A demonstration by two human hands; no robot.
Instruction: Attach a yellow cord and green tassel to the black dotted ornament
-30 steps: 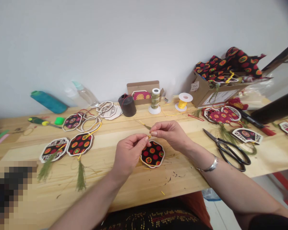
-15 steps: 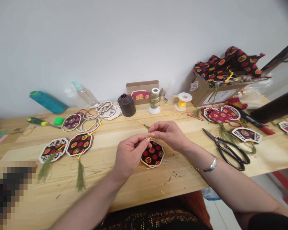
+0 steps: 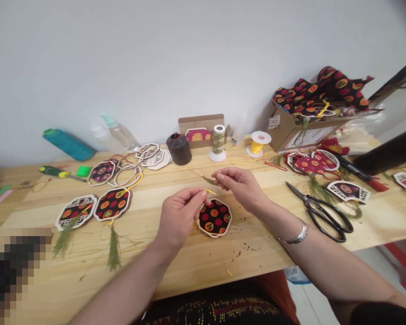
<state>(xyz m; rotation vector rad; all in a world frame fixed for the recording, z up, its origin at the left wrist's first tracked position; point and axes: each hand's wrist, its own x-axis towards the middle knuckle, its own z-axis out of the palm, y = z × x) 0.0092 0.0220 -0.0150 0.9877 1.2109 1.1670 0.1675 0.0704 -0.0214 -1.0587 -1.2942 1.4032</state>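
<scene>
My left hand (image 3: 186, 212) is closed in a pinch on a yellow cord (image 3: 209, 192), whose end sticks out past the fingertips toward the right. Just below lies a rounded, scalloped ornament (image 3: 215, 219) with a pale rim and black fabric patterned in red and orange; the left fingers overlap its upper left edge. My right hand (image 3: 238, 185) hovers above the ornament, apart from the left, thumb and fingers drawn together. What these fingers hold, if anything, is hidden. A green tassel (image 3: 209, 180) with a yellow loop lies behind the right fingertips.
Black scissors (image 3: 325, 214) rest to the right. Finished-looking tasselled ornaments (image 3: 113, 204) lie at left. Along the wall stand a black thread spool (image 3: 179, 150), a green thread spool (image 3: 218, 143), a yellow cord spool (image 3: 257, 144) and a cardboard box (image 3: 306, 135) of fabric.
My hands, which met over the yellow cord, have come apart. The right moved slightly up and right; the left still pinches the cord, its end now showing.
</scene>
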